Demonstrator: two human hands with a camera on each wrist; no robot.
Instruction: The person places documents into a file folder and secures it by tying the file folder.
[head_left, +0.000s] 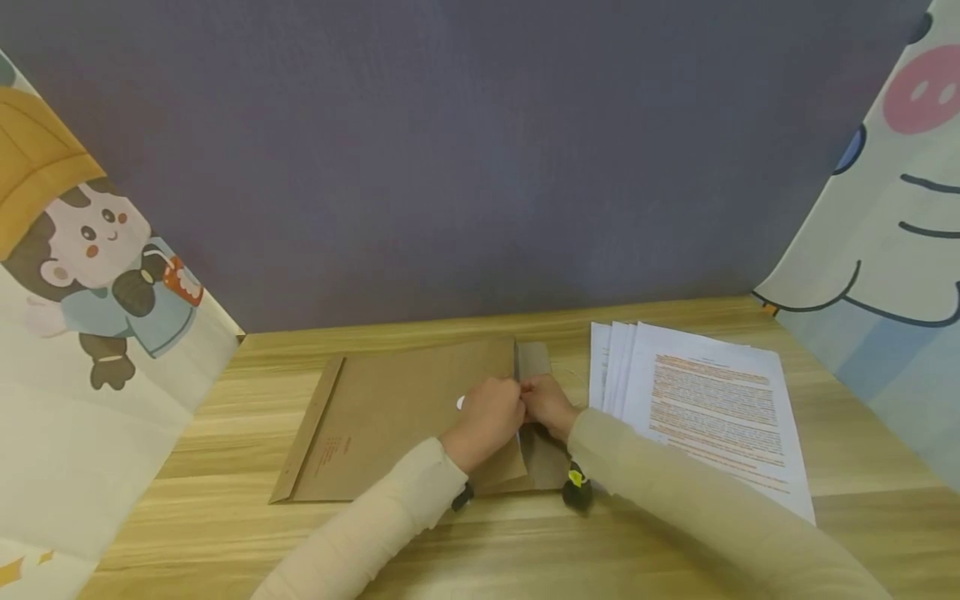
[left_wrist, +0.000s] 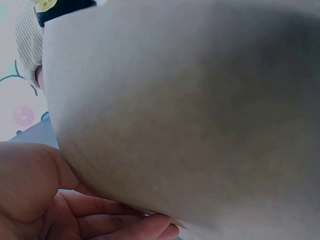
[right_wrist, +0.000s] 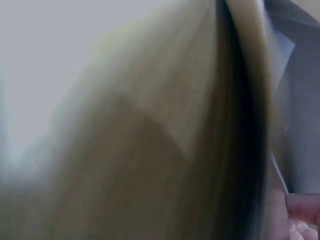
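Note:
A brown kraft-paper document envelope [head_left: 397, 417] lies on the table, its mouth facing right and its flap [head_left: 534, 358] folded out. At the mouth, my left hand [head_left: 491, 417] pinches the edge of the upper layer, which bends up and fills most of the left wrist view. Thumb and fingers of that left hand [left_wrist: 100, 215] lie along the paper edge. My right hand [head_left: 549, 404] meets the left one there, its fingers curled at the envelope's mouth; the right wrist view is blurred, with brown paper [right_wrist: 150, 150] close before it.
Right of the envelope lies a fanned stack of printed sheets [head_left: 712, 400], the top one with orange lines of text. A white disc [head_left: 461, 402] shows on the envelope. A dark panel [head_left: 480, 167] stands behind the wooden table [head_left: 480, 550], with cartoon-printed walls at both sides.

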